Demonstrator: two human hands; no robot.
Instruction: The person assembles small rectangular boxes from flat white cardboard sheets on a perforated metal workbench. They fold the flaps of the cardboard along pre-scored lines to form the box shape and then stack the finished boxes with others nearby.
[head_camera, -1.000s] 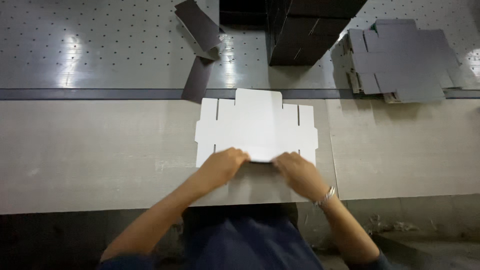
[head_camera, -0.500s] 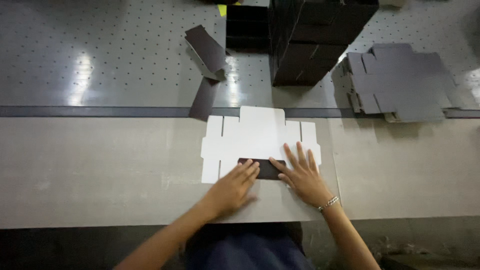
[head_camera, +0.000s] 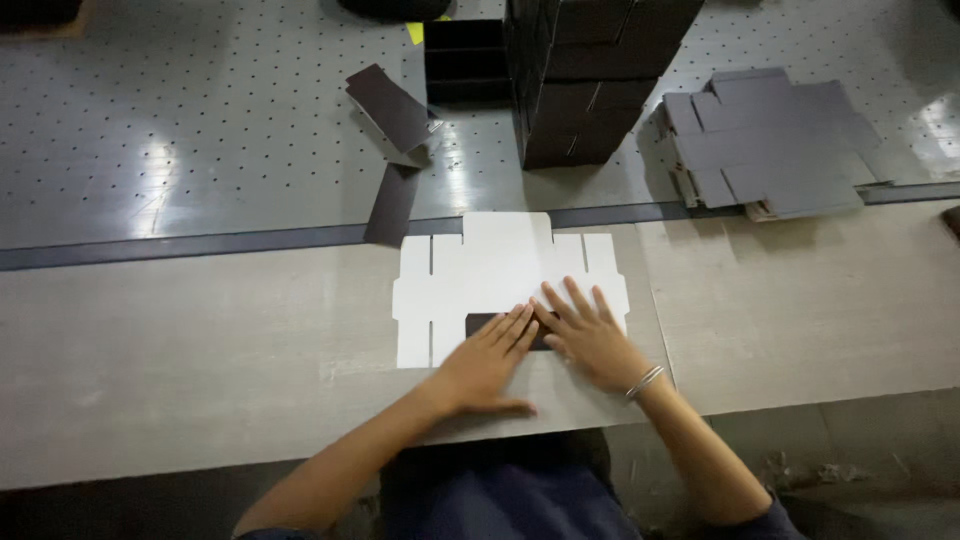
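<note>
White die-cut carton blank (head_camera: 500, 275) lies flat at frame centre, on the pale wood-grain table (head_camera: 180, 350), just below the dark strip dividing the table from the grey perforated surface (head_camera: 200, 130). Blank: matte white, slotted outline w/ side flaps L and R, one taller tab at top centre, cuts visible between panels. Near edge folded up over itself, showing a dark underside strip (head_camera: 490, 325) at lower middle.

Left hand (head_camera: 485, 365): flat, fingers together and extended, pressing on the folded strip. Holds nothing.
Right hand (head_camera: 590, 335): flat, fingers spread, palm down on blank just R of the fold, fingertips meeting the left's. Holds nothing. Bangle (head_camera: 645, 382) at the wrist.

Upper frame: stack of dark boxes (head_camera: 590, 80) at top centre; pile of grey flat blanks (head_camera: 770, 140) upper R; two loose dark card pieces (head_camera: 390, 105) upper centre-L, one crossing the divider strip.
</note>
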